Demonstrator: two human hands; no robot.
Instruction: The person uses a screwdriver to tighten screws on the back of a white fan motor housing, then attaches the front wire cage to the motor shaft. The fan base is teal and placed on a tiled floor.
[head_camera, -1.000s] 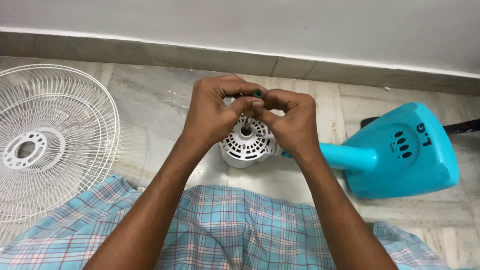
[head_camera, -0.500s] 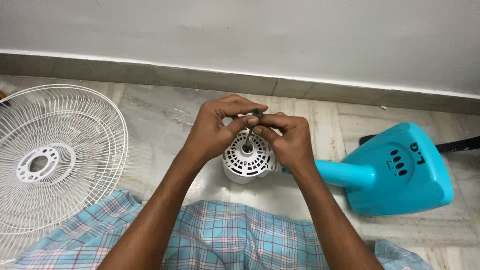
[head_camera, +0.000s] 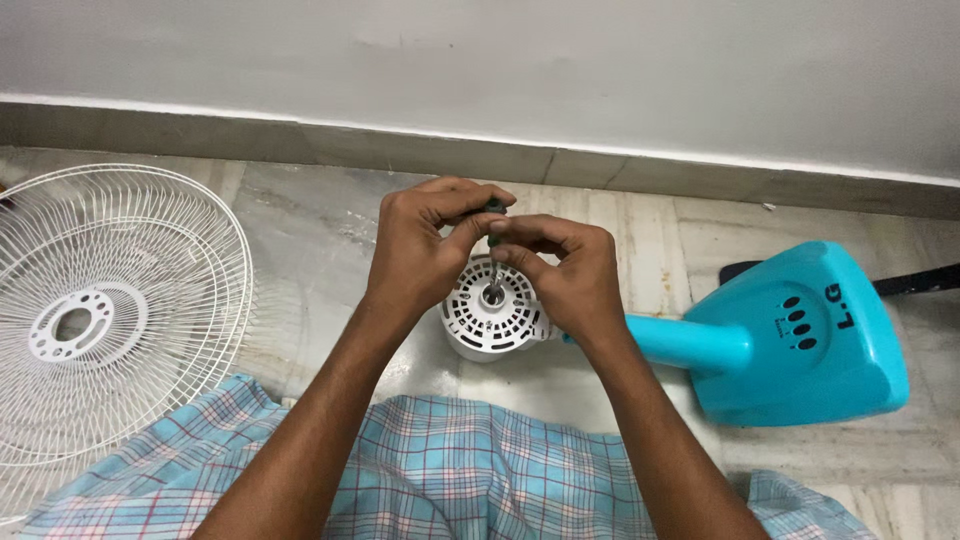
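A white slotted fan motor housing (head_camera: 487, 322) lies on the marble floor, joined to a turquoise fan stand (head_camera: 800, 335). A thin screwdriver (head_camera: 494, 270) with a dark green handle stands upright with its tip in the centre hole of the housing. My left hand (head_camera: 425, 250) and my right hand (head_camera: 560, 270) both pinch the handle from either side, directly above the housing. Most of the handle is hidden by my fingers.
A white wire fan guard (head_camera: 100, 310) lies flat on the floor at the left. A grey skirting and wall (head_camera: 600, 165) run along the back. A dark cable (head_camera: 915, 280) lies behind the stand. My blue checked cloth (head_camera: 450, 470) covers my lap.
Both hands have shifted their fingers around the screwdriver handle, and its green top is now more covered. The view itself moved slightly.
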